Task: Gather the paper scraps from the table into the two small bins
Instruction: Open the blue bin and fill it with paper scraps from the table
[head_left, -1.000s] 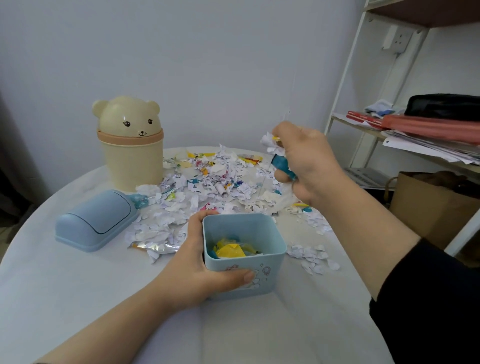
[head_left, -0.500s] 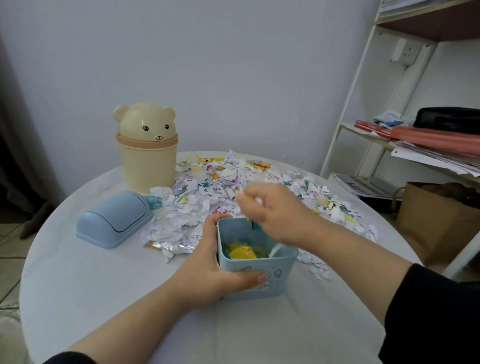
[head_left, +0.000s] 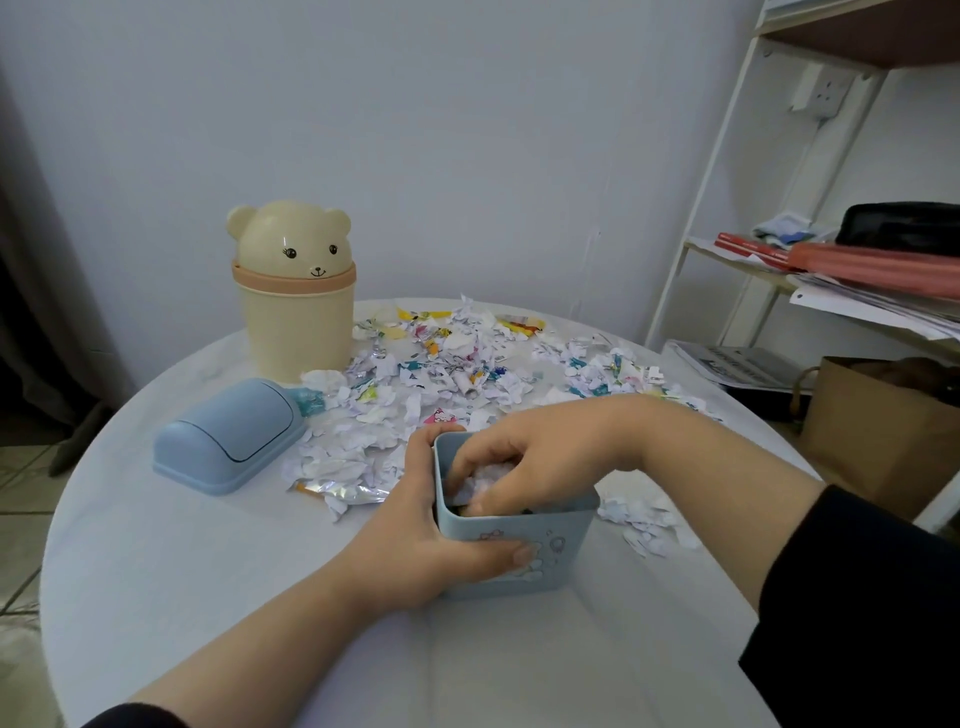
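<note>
Left hand (head_left: 436, 540): clamped on the blue bin (head_left: 550, 551), thumb across its near face, fingers round the left wall.
Right hand (head_left: 530, 457): reaches in from the right, fingers bent down inside the blue bin on a white wad (head_left: 480, 480) of paper. Cannot tell if it pinches the wad or only presses it.
Blue bin: square, upright, open top, near the middle of the table (head_left: 208, 597), just near of the main pile.
Scrap pile (head_left: 415, 384): white and coloured bits spread across the far half of the table, from the bear bin over to the right edge.
Small scrap patch (head_left: 641, 519): on the table just right of the blue bin.
Foil wrapper (head_left: 337, 491): at the near-left edge of the pile.
Bear bin (head_left: 293, 322): cream, bear-head lid on, upright, far left, touching the pile's edge.
Blue lid (head_left: 231, 436): lies on the table left of the pile, near of the bear bin.
Shelf (head_left: 810, 280): white frame, far right, papers and red folders on it.
Paper bag (head_left: 872, 436): brown, on the floor under the shelf.
</note>
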